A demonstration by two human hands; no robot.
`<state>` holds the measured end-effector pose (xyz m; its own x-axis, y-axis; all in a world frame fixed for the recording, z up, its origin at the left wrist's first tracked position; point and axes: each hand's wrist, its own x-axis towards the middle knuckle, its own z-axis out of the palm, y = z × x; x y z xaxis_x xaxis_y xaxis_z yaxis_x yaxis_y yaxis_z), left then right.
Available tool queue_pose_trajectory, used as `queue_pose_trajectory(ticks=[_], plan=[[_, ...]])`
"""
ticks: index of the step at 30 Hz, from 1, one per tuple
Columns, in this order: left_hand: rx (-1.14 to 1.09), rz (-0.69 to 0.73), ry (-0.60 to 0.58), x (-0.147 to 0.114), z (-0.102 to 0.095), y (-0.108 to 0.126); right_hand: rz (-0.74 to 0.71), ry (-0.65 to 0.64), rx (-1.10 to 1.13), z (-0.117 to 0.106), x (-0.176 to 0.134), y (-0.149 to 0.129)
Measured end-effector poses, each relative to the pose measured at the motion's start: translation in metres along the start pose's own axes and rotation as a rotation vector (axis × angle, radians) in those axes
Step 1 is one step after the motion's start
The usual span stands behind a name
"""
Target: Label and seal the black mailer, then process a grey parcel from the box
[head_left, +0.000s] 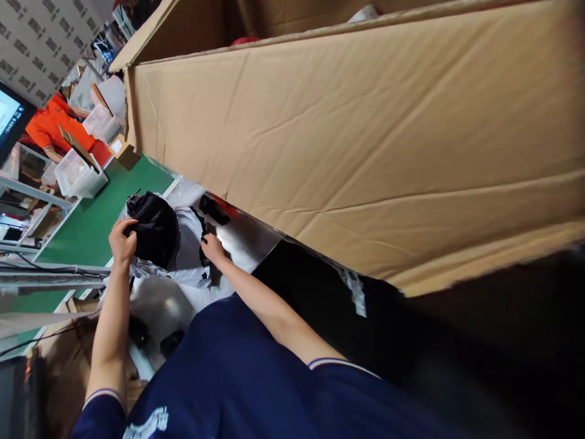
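A dark, soft black fabric item (pixel 155 228), perhaps a bag, lies at the mouth of a grey-white plastic bag (pixel 189 235). My left hand (pixel 122 241) grips the item's left edge, thumb and fingers closed on it. Small metallic-looking bits show at its top. On the other side, my right hand (pixel 212 248) is closed at the plastic bag's dark, ragged right edge. What exactly lies between those fingers is too small to make out. A black object (pixel 214 209) sits just beyond my right hand, on a shiny surface.
A large cardboard box (pixel 342 140) fills the upper right, close beside my right arm. Ahead stretches a green tabletop (pixel 109 198) with a white basket (pixel 80 174) and a small carton (pixel 124 151). A person in orange (pixel 61 128) stands farther back. A monitor (pixel 13 119) is at far left.
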<state>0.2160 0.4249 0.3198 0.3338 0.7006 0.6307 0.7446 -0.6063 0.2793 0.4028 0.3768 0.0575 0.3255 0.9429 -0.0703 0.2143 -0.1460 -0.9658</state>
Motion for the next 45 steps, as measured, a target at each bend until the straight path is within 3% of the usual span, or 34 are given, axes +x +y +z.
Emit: queue_pose_trajectory(ticks=[3,6,9,12,15,17,19,23,27,30,38,41,45], plan=[[-0.02,-0.013,0.019,0.004,-0.007,-0.006,-0.132,-0.009,0.098,-0.001,-0.002,-0.008],[-0.044,-0.053,0.042,-0.003,-0.017,-0.008,-0.172,0.031,0.183,-0.003,-0.012,-0.004],[-0.05,-0.048,0.024,-0.025,-0.016,0.002,-0.079,0.117,0.284,-0.006,-0.021,0.013],[-0.034,-0.011,-0.007,-0.053,-0.002,0.023,0.087,0.175,0.382,-0.011,-0.025,0.028],[-0.005,0.002,0.006,-0.073,0.014,0.041,0.109,0.173,0.369,-0.014,-0.027,0.027],[0.006,-0.012,0.019,-0.08,0.018,0.046,0.048,0.198,0.356,-0.013,-0.03,0.016],[-0.001,-0.035,0.028,-0.083,0.017,0.045,-0.104,0.24,0.347,-0.012,-0.037,0.0],[-0.046,-0.116,0.091,-0.084,0.003,0.031,-0.4,0.265,0.317,-0.011,-0.059,-0.033],[-0.098,-0.192,0.132,-0.086,-0.011,0.02,-0.505,0.183,0.32,-0.01,-0.082,-0.058],[-0.124,-0.203,0.127,-0.086,-0.015,0.019,-0.5,0.096,0.342,-0.003,-0.096,-0.081],[-0.244,-0.346,0.246,-0.066,-0.008,0.007,-0.353,-0.401,0.221,0.02,-0.113,-0.173],[-0.261,-0.427,0.256,-0.059,-0.004,0.005,-0.317,-0.471,0.164,0.016,-0.11,-0.192],[-0.285,-0.477,0.257,-0.056,-0.001,0.008,-0.297,-0.502,0.105,0.009,-0.107,-0.198]])
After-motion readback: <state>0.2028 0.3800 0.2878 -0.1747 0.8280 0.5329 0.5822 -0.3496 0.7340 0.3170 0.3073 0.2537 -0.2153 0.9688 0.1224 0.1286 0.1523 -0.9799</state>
